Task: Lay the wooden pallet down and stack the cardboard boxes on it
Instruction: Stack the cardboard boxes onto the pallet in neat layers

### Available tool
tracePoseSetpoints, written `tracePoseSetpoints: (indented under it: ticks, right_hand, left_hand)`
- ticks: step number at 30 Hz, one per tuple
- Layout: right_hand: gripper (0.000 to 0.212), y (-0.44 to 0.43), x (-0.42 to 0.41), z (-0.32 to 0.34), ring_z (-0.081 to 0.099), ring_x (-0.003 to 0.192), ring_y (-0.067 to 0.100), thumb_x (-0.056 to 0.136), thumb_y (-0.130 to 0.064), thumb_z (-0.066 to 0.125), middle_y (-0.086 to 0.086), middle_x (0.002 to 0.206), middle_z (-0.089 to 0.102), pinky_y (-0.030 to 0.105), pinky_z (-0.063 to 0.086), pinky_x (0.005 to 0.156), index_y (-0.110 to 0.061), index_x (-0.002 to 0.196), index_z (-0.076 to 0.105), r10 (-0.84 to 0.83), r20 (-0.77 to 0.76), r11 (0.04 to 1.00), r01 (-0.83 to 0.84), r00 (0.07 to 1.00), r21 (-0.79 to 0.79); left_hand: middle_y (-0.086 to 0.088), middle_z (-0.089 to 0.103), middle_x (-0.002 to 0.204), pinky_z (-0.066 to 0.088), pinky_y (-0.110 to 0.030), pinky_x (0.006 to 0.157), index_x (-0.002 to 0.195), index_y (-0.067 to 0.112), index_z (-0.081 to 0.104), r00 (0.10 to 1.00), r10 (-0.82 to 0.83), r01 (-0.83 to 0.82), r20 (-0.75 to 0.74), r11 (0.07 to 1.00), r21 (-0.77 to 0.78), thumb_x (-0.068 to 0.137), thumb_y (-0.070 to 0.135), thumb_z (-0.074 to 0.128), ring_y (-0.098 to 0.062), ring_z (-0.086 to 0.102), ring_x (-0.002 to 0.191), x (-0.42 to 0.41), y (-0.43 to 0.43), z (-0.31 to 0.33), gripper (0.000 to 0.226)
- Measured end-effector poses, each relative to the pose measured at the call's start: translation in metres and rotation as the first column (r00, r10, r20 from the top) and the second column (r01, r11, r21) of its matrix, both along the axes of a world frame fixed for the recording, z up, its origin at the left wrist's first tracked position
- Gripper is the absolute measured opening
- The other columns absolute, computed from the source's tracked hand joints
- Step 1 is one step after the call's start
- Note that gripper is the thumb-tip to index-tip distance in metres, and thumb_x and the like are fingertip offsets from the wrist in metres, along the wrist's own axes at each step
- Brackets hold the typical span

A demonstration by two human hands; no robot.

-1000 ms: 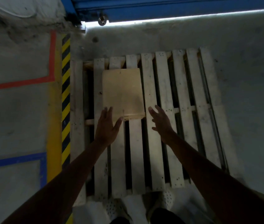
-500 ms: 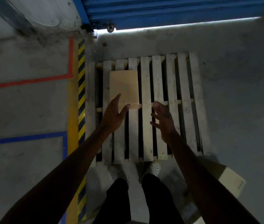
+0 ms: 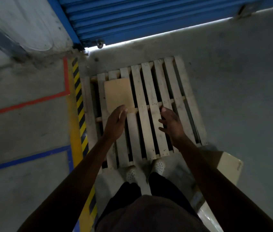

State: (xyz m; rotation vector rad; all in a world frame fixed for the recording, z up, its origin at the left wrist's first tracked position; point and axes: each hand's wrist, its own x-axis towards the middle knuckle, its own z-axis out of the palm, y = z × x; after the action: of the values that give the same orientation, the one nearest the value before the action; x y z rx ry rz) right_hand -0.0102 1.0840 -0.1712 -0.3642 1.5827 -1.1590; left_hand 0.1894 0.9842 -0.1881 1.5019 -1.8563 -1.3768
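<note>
The pallet [image 3: 150, 114] lies flat on the concrete floor [image 3: 241, 97], its pale, nail-dotted slats running away from the person, just right of a yellow-and-black striped line [image 3: 79, 104]. One box [image 3: 118, 94], tan, plain and low, sits on the pallet's far left part. The left hand [image 3: 115, 124] is held out with its fingers loose and gripping nothing. Its fingertips [image 3: 123, 108] overlap the box's near edge, though in the dim light I cannot tell whether they touch it. The right hand [image 3: 172, 124] hovers over the middle slats, fingers spread and slack, well apart from that box. A second box [image 3: 229, 166] stands on the floor beside the pallet's near right corner.
</note>
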Motion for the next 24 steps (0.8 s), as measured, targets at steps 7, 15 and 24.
tracePoseSetpoints:
  ticks: [7, 15, 24]
  right_hand:
    - [0.047, 0.057, 0.024, -0.003, 0.055, 0.121, 0.024, 0.096, -0.05, 0.058, -0.001, 0.136, 0.055, 0.04, 0.051, 0.094, -0.028, 0.137, 0.052, -0.19, -0.025, 0.982, 0.19, 0.982, 0.017]
    - [0.048, 0.127, 0.021, -0.004, 0.055, 0.124, 0.027, 0.099, -0.047, 0.052, 0.006, 0.139, 0.054, 0.047, 0.048, 0.102, -0.022, 0.139, 0.051, -0.405, -0.035, 0.914, 0.406, 0.914, 0.022]
    - [0.052, 0.218, -0.015, -0.001, 0.06, 0.116, 0.026, 0.096, -0.051, 0.055, 0.009, 0.135, 0.059, 0.044, 0.052, 0.094, -0.018, 0.137, 0.054, -0.657, -0.024, 0.753, 0.657, 0.754, 0.028]
  left_hand:
    - [-0.002, 0.055, 0.133, 0.035, -0.013, 0.102, 0.135, 0.004, 0.054, 0.982, -0.178, 0.178, -0.067, 0.984, -0.009, 0.106, 0.021, 0.042, -0.008, 0.046, 0.125, -0.009, 0.031, -0.008, 0.037]
    - [0.0, 0.057, 0.138, 0.039, -0.014, 0.099, 0.137, 0.015, 0.054, 0.921, -0.382, 0.387, -0.073, 0.919, 0.075, 0.105, 0.039, 0.038, -0.012, 0.051, 0.127, -0.049, 0.061, -0.003, 0.043]
    - [-0.004, 0.059, 0.136, 0.039, -0.022, 0.097, 0.138, 0.013, 0.054, 0.815, -0.579, 0.58, -0.038, 0.812, 0.063, 0.106, 0.04, 0.036, -0.015, 0.053, 0.126, -0.136, 0.125, 0.006, 0.046]
